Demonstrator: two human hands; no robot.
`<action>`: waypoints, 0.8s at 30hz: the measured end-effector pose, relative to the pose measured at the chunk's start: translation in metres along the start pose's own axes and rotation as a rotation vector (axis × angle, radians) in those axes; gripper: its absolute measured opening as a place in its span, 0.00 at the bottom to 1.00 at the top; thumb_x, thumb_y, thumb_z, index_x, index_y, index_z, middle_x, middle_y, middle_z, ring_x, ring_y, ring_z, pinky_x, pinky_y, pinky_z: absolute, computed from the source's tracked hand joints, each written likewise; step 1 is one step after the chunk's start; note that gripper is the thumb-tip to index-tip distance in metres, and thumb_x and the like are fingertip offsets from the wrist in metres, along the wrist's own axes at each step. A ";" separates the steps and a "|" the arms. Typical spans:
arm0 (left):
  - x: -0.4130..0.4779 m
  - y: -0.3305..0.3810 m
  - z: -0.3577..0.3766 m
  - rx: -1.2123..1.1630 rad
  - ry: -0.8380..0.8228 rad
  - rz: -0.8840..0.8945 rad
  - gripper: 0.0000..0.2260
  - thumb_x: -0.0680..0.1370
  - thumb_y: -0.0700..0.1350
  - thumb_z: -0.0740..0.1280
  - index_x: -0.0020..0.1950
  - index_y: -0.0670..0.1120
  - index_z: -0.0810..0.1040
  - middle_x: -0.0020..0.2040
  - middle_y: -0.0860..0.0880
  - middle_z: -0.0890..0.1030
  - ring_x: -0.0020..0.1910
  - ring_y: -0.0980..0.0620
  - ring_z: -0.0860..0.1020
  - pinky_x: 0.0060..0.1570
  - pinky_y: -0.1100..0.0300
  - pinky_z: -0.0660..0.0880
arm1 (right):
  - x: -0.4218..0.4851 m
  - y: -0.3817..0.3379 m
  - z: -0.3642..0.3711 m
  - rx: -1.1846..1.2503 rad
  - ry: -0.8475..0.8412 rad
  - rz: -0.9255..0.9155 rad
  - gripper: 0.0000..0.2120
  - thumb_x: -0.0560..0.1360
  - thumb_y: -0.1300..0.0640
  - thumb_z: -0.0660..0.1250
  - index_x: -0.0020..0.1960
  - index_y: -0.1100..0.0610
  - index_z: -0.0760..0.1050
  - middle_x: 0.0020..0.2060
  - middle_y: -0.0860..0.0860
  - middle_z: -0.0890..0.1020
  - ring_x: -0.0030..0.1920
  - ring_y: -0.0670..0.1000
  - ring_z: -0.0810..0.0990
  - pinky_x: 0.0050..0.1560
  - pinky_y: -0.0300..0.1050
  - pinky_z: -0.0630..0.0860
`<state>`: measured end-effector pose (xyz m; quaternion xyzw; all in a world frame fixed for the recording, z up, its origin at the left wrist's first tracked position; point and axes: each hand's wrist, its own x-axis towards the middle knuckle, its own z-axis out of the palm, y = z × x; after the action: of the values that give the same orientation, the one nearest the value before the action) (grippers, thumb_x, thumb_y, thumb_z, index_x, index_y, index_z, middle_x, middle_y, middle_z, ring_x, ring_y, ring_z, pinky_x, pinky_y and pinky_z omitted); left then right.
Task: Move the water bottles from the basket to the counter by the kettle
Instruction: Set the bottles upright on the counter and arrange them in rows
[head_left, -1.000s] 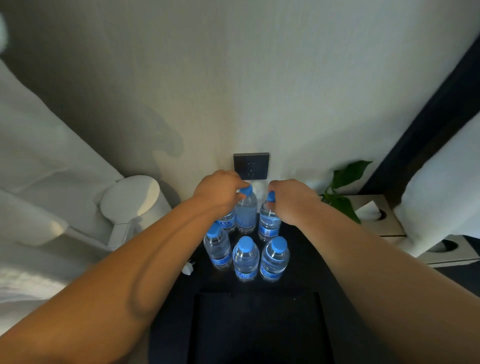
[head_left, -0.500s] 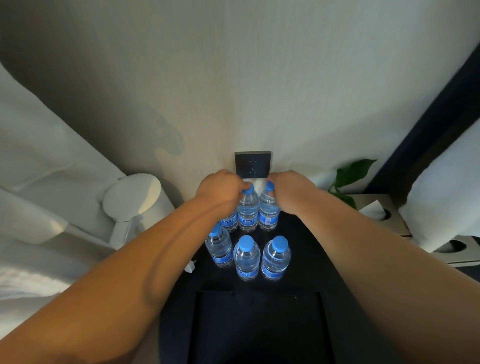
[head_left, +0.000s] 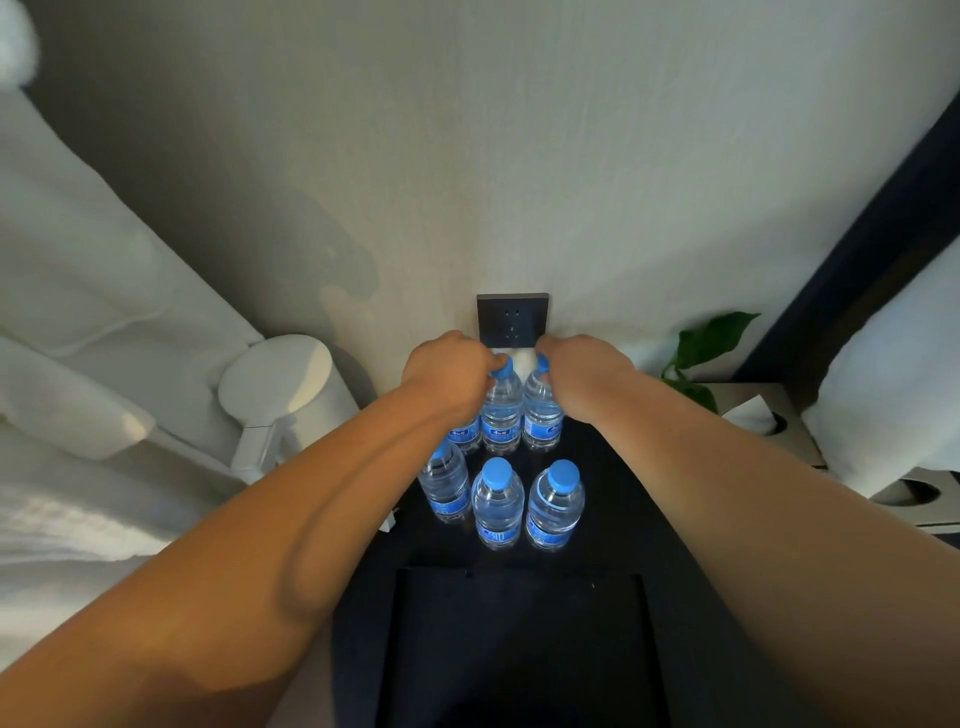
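Observation:
Several clear water bottles with blue caps and blue labels stand in two rows on the dark counter (head_left: 639, 519). My left hand (head_left: 447, 371) grips the cap of a back-row bottle (head_left: 501, 410). My right hand (head_left: 582, 374) grips the cap of the bottle beside it (head_left: 540, 415). Both bottles stand upright close to the wall. A third back-row bottle (head_left: 465, 434) is mostly hidden under my left wrist. Three bottles stand in front: left (head_left: 444, 483), middle (head_left: 497, 506), right (head_left: 555, 501). The white kettle (head_left: 283, 384) stands to the left.
A dark wall socket (head_left: 513, 318) sits just behind my hands. A green plant (head_left: 701, 353) and a tissue box (head_left: 763, 421) stand at the right. White fabric hangs at both sides. A dark recessed panel (head_left: 519, 649) lies at the counter's front.
Both hands have carried their bottles back toward the wall and brought them together, lowering them into the back row.

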<state>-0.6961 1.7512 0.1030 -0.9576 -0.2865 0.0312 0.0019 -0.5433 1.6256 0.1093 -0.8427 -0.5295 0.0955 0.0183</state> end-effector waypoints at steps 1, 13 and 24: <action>0.000 0.000 -0.001 0.003 -0.003 -0.003 0.21 0.84 0.51 0.63 0.77 0.63 0.69 0.65 0.47 0.78 0.63 0.44 0.77 0.54 0.52 0.77 | 0.000 -0.001 0.000 -0.002 -0.001 0.006 0.15 0.80 0.60 0.68 0.65 0.55 0.73 0.48 0.53 0.78 0.47 0.55 0.78 0.42 0.48 0.73; -0.002 0.003 -0.005 0.026 -0.002 -0.015 0.21 0.84 0.51 0.63 0.77 0.65 0.68 0.65 0.46 0.78 0.64 0.44 0.77 0.53 0.53 0.75 | 0.002 -0.007 -0.004 0.008 0.001 0.071 0.15 0.82 0.49 0.66 0.65 0.57 0.75 0.54 0.56 0.81 0.50 0.56 0.79 0.45 0.49 0.72; -0.003 0.002 0.001 0.012 0.013 -0.030 0.23 0.83 0.49 0.65 0.77 0.65 0.68 0.63 0.46 0.77 0.61 0.44 0.78 0.47 0.56 0.71 | 0.003 -0.010 -0.007 0.026 -0.070 0.104 0.17 0.84 0.48 0.65 0.64 0.59 0.76 0.56 0.56 0.81 0.56 0.58 0.80 0.48 0.48 0.72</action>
<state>-0.6974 1.7482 0.1017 -0.9534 -0.3004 0.0266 0.0103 -0.5500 1.6333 0.1167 -0.8649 -0.4841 0.1325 0.0056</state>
